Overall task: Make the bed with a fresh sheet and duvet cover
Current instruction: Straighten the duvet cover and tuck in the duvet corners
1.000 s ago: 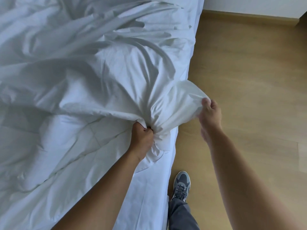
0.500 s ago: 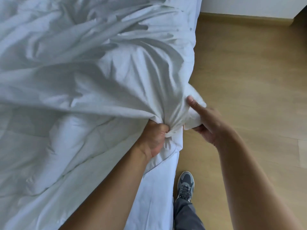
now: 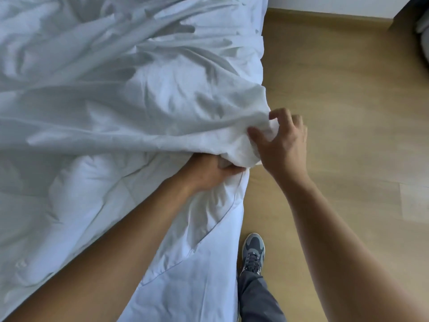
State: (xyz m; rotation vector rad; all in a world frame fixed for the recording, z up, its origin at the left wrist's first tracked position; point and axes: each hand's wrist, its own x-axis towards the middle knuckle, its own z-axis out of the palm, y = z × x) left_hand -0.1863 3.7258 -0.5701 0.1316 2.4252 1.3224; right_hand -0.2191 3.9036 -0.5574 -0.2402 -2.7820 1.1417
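A crumpled white duvet cover (image 3: 144,94) lies spread over most of the bed. Below its edge shows the quilted white duvet (image 3: 76,201), and under that the white sheet (image 3: 204,280) hanging down the bed's side. My left hand (image 3: 209,170) reaches under the cover's bunched edge and grips fabric at the bed's right edge. My right hand (image 3: 282,140) is just to the right of it, with thumb and curled fingers gripping the bunched corner of the cover over the bed's edge.
Light wooden floor (image 3: 343,94) runs along the bed's right side to a white wall at the top. My grey trainer (image 3: 253,252) and trouser leg stand close to the bed. A dark piece of furniture (image 3: 415,24) is at the top right corner.
My right hand has moved from the cover's loose flap onto the bunched corner and now grips it. The flap has been gathered in. My left hand has shifted right and deeper under the cover's edge.
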